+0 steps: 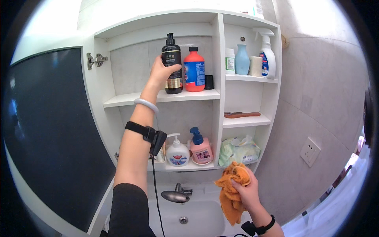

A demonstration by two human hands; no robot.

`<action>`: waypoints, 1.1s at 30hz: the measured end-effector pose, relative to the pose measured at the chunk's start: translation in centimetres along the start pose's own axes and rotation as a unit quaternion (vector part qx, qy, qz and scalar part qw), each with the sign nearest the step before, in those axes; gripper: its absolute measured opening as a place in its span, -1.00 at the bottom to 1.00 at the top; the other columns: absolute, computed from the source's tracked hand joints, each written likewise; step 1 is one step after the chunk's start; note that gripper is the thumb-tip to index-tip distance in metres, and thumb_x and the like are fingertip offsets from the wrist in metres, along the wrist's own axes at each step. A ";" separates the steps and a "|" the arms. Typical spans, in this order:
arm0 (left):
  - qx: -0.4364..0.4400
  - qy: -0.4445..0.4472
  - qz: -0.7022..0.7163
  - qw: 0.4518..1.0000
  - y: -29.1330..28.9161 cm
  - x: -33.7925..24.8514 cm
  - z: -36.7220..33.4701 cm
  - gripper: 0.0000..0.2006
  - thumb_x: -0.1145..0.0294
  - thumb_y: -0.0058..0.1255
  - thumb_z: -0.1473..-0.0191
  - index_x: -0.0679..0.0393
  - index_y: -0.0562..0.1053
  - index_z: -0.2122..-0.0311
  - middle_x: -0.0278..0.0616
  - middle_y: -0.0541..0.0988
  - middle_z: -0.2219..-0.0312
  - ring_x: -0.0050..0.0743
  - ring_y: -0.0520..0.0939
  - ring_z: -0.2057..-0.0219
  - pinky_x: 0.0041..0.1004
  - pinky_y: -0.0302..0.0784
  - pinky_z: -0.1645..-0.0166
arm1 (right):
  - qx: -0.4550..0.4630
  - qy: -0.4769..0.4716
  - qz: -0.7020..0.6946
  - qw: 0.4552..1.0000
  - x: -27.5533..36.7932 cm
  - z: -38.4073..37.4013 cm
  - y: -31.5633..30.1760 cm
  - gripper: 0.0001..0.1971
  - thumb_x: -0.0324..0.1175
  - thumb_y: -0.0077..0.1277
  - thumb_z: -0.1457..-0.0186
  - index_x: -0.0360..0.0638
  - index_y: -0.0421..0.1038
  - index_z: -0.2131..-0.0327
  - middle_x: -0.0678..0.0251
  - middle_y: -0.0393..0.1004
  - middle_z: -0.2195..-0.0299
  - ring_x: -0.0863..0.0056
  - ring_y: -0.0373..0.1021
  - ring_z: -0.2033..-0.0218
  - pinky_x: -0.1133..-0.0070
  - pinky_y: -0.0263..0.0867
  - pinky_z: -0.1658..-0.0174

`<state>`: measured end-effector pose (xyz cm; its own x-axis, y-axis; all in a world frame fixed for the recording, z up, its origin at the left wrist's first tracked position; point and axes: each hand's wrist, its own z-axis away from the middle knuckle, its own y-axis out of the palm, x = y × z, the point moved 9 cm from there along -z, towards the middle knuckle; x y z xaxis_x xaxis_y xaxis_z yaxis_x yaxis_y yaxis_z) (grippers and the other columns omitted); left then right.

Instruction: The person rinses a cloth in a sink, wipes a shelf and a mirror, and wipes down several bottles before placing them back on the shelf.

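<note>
My left hand (160, 72): clasping the black pump bottle (172, 77) — at the upper cabinet shelf (134, 98), beside the red bottle (194, 71).
My right hand (248, 190): clutching a bunched orange cloth (230, 195) — near the washbasin (201, 219).

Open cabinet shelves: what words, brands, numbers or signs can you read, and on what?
I don't copy out printed wording, but print stands here:
Black pump bottle, in the left hand: pale print, small lines unreadable.
Red bottle: blue label, fine print too small.
White spray bottle: blue label, too small.
White pump bottle: coloured label, small.
Pink pump bottle: label blurred.
White tub: green-and-white label, too small.
</note>
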<state>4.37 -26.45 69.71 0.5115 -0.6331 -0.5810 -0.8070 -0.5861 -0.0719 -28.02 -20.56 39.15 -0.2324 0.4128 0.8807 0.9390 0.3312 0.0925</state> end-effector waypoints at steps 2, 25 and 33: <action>0.018 -0.025 0.007 1.000 0.7 0.6 0.0 -0.43 0.45 0.21 0.28 0.39 0.21 0.12 -0.06 0.45 0.32 -0.37 0.53 0.32 -0.40 0.49 0.27 | -0.052 0.021 -0.054 0.997 -0.3 0.9 -1.6 -0.56 -0.52 0.13 0.16 -0.27 0.19 0.17 0.30 0.31 0.25 0.50 0.30 0.20 0.56 0.24 0.09; 0.033 -0.622 -0.115 0.774 -17.7 22.5 65.6 -0.46 0.12 0.16 0.15 0.23 0.32 0.10 -0.21 0.46 0.46 -0.51 0.47 0.45 -0.51 0.40 0.40 | 0.068 0.396 -0.072 0.913 -25.7 18.1 -6.8 -0.64 -0.24 -0.11 -0.07 -0.32 0.25 0.14 0.20 0.41 0.27 0.40 0.39 0.27 0.49 0.34 0.18; -0.376 -0.419 -0.429 0.706 -33.5 16.4 72.2 -0.47 0.36 0.24 0.28 0.39 0.21 0.25 -0.03 0.31 0.35 -0.24 0.37 0.32 -0.40 0.33 0.26 | 0.056 0.410 -0.141 0.899 -24.9 20.7 -0.3 -0.57 -0.21 -0.14 -0.07 -0.35 0.19 0.09 0.14 0.36 0.20 0.34 0.35 0.18 0.44 0.28 0.08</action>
<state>18.51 19.29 4.08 0.1094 0.4554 -0.8835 0.2408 -0.8745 -0.4210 -27.75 -13.38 7.60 -0.1482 -0.4499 0.8807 0.8301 0.4275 0.3580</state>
